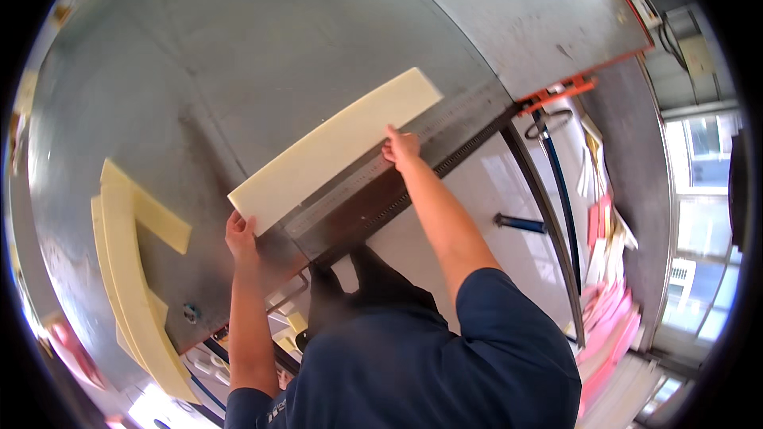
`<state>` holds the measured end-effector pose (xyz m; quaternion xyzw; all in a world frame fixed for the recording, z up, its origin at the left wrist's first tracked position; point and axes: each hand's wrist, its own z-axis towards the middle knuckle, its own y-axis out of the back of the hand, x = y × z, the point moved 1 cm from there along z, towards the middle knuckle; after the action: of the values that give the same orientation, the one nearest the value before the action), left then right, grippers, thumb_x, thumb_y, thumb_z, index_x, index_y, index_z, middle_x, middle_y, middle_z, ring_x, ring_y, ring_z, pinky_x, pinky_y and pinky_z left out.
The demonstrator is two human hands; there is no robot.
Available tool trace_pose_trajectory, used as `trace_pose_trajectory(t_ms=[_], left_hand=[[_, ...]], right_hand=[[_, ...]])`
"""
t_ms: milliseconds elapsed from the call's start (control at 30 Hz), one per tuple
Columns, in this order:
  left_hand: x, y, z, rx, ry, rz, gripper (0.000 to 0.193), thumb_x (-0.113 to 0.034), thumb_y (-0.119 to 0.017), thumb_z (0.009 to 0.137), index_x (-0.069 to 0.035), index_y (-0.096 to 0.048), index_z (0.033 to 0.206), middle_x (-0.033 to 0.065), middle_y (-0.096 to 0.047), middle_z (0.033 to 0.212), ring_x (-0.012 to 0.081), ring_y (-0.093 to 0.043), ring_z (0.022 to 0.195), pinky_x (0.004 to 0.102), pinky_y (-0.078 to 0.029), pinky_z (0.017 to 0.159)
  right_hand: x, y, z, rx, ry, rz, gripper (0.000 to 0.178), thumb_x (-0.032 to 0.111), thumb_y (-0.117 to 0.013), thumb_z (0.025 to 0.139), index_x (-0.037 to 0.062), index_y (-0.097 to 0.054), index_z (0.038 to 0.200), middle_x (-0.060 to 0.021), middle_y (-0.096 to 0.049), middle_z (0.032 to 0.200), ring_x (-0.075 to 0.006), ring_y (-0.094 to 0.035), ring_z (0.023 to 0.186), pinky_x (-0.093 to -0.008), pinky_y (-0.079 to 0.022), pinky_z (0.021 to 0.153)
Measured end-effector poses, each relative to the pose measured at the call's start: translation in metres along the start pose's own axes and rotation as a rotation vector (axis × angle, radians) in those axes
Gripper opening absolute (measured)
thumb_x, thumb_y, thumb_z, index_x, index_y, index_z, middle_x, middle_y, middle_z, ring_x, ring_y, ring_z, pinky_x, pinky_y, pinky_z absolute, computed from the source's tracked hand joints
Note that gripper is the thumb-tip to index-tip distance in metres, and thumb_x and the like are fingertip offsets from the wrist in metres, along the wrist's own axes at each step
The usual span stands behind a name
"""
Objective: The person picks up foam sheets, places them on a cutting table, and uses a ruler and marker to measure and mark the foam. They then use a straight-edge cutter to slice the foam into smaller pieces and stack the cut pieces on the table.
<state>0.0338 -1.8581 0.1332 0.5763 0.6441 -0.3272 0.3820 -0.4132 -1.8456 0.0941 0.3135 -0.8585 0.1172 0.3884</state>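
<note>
A long pale yellow foam strip (338,143) lies slantwise on the grey metal table (262,48). My left hand (241,234) grips its near left corner, thumb on top and the other fingers at the end edge. Along the near long side, towards the right end, my right hand (400,147) pinches the edge with its fingers curled. A metal scale (358,183) with fine marks runs along the table just on my side of the strip. The undersides of my fingers are hidden.
More yellow foam strips (127,254) are stacked at the left, one short piece slanting off them. A small dark object (190,313) sits near the table's front edge. At the right are an orange bracket (560,95), a blue-black cylinder (520,224) and piled pink scraps (608,326).
</note>
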Motion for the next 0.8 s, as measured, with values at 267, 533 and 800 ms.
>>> trace_pose_trajectory(t_ms=[267, 533, 800], left_hand=[[0.059, 0.033, 0.053, -0.012, -0.125, 0.492, 0.035, -0.001, -0.064, 0.089, 0.001, -0.057, 0.123, 0.0083, -0.064, 0.109, 0.0164, -0.063, 0.092, 0.0281, -0.051, 0.077], [0.091, 0.06, 0.094, -0.087, -0.187, 0.837, 0.038, -0.029, -0.064, 0.088, -0.003, -0.063, 0.115, 0.0168, -0.064, 0.114, 0.0334, -0.06, 0.107, 0.0413, -0.046, 0.093], [0.076, 0.038, 0.063, -0.12, 0.076, 0.407, 0.047, -0.021, -0.074, 0.084, 0.001, -0.059, 0.123, 0.0116, -0.064, 0.117, 0.0221, -0.061, 0.104, 0.0355, -0.049, 0.089]], right_hand=[[-0.02, -0.005, -0.008, -0.067, 0.098, -0.311, 0.038, 0.031, -0.059, 0.09, -0.0047, -0.062, 0.076, -0.0123, -0.066, 0.063, -0.0207, -0.068, 0.054, -0.0319, -0.054, 0.055], [-0.027, -0.028, 0.024, -0.145, 0.124, -0.5, 0.027, 0.025, -0.056, 0.088, 0.0005, -0.068, 0.087, -0.0176, -0.07, 0.083, -0.0313, -0.07, 0.078, -0.0403, -0.055, 0.074], [-0.071, -0.013, 0.048, -0.204, 0.341, -0.481, 0.021, 0.014, -0.054, 0.089, -0.0025, -0.066, 0.082, -0.0109, -0.065, 0.06, -0.021, -0.067, 0.052, -0.0309, -0.054, 0.05]])
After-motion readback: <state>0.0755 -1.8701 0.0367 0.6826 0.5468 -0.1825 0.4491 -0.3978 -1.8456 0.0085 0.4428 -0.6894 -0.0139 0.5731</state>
